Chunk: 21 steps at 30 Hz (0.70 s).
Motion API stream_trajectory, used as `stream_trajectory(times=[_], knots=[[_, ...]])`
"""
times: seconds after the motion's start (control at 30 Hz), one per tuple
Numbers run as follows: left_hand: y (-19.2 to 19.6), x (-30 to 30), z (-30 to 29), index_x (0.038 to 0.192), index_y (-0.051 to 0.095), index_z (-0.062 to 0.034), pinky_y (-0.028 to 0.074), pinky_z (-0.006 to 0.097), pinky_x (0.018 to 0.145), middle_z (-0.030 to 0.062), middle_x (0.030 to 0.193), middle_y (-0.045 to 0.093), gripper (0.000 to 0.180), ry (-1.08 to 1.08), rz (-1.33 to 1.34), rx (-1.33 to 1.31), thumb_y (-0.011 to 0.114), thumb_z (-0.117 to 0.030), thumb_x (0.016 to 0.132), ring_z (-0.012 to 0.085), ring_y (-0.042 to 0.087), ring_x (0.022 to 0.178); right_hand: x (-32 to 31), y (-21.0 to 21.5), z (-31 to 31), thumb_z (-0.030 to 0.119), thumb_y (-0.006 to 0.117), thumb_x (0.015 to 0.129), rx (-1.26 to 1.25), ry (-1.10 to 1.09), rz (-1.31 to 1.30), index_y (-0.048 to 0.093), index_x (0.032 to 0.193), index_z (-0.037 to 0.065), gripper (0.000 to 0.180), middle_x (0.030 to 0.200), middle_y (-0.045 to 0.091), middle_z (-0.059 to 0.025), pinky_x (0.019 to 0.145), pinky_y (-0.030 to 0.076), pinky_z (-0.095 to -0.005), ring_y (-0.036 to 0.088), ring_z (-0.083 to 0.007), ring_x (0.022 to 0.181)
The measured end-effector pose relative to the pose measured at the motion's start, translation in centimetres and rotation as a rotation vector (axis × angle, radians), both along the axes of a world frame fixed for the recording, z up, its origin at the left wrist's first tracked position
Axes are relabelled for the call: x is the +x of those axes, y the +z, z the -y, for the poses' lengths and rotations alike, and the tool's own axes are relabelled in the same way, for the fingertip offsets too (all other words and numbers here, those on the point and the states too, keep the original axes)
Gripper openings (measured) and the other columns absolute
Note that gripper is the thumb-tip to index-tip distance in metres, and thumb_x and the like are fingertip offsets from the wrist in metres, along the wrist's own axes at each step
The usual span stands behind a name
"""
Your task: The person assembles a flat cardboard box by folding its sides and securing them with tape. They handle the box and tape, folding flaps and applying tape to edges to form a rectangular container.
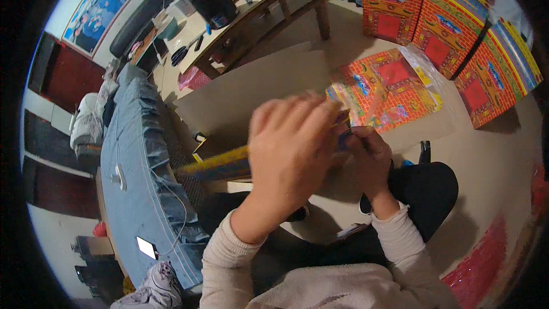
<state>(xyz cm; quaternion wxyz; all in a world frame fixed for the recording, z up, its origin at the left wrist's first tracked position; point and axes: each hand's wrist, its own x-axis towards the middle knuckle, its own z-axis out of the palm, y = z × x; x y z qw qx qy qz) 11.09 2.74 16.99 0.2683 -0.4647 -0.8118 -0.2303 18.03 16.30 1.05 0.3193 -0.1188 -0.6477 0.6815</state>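
A yellow-and-blue printed cardboard piece (pixel 220 162) is seen nearly edge-on above my knees, running out to the left. My left hand (pixel 291 146), smeared by motion, is over its right part and hides much of it; whether the fingers grip it is unclear. At the right end, my right hand (pixel 370 157) is closed, thumb and fingers pinching by the cardboard's corner. A flat printed sheet (pixel 394 83) with a red-brick pattern lies on the floor beyond my hands, with clear plastic around it.
Several printed cardboard panels (pixel 446 28) stand at the far right. A plain grey-brown board (pixel 257 88) leans below a wooden table (pixel 263 8) holding scissors (pixel 179 55) and a black container (pixel 213 3). On the left, a blue-covered couch (pixel 128 177) bears a phone (pixel 147 248). Red plastic (pixel 477 269) lies at lower right.
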Motion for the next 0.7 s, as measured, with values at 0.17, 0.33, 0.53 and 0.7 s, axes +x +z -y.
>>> stream_trajectory(times=[0.17, 0.33, 0.53, 0.7], knots=[[-2.0, -1.2, 9.0, 0.145, 0.048, -0.0065, 0.034, 0.048, 0.116, 0.0178, 0.146, 0.052, 0.069, 0.44, -0.324, 0.383, 0.072, -0.047, 0.094, 0.035, 0.047, 0.138, -0.3, 0.2, -1.0, 0.021, 0.076, 0.096, 0.193, -0.07, -0.058, 0.068, 0.102, 0.001, 0.023, 0.082, 0.065, -0.0002, 0.07, 0.048, -0.0238, 0.055, -0.0074, 0.075], [-7.0, -1.7, 17.9, 0.156, 0.033, -0.0067, 0.038, 0.039, 0.113, 0.0185, 0.148, 0.051, 0.071, 0.373, 0.344, 0.687, 0.071, -0.023, 0.099, 0.0257, 0.051, 0.132, -0.2, 0.6, -1.4, 0.017, 0.076, 0.096, 0.234, -0.024, 0.052, 0.068, 0.103, -0.001, 0.02, 0.08, 0.065, -0.0019, 0.068, 0.048, -0.0243, 0.055, -0.0075, 0.073], [-9.1, -1.7, 19.4, 0.161, 0.027, -0.0093, 0.038, 0.039, 0.114, 0.0205, 0.153, 0.048, 0.081, 0.181, 0.562, 0.919, 0.073, -0.009, 0.095, 0.024, 0.055, 0.13, -0.1, 3.1, -1.3, 0.021, 0.073, 0.099, 0.23, 0.093, 0.292, 0.066, 0.11, -0.003, 0.027, 0.072, 0.066, -0.0042, 0.064, 0.05, -0.0266, 0.063, -0.0112, 0.068], [-9.3, -1.7, 19.9, 0.162, 0.022, -0.0092, 0.034, 0.04, 0.118, 0.0208, 0.156, 0.044, 0.087, 0.202, 0.576, 0.744, 0.074, -0.004, 0.092, 0.0284, 0.045, 0.141, -0.3, 2.8, -1.0, 0.025, 0.072, 0.099, 0.482, -0.038, 0.282, 0.067, 0.114, 0.0, 0.03, 0.078, 0.072, -0.0147, 0.065, 0.054, -0.035, 0.069, -0.0211, 0.069]])
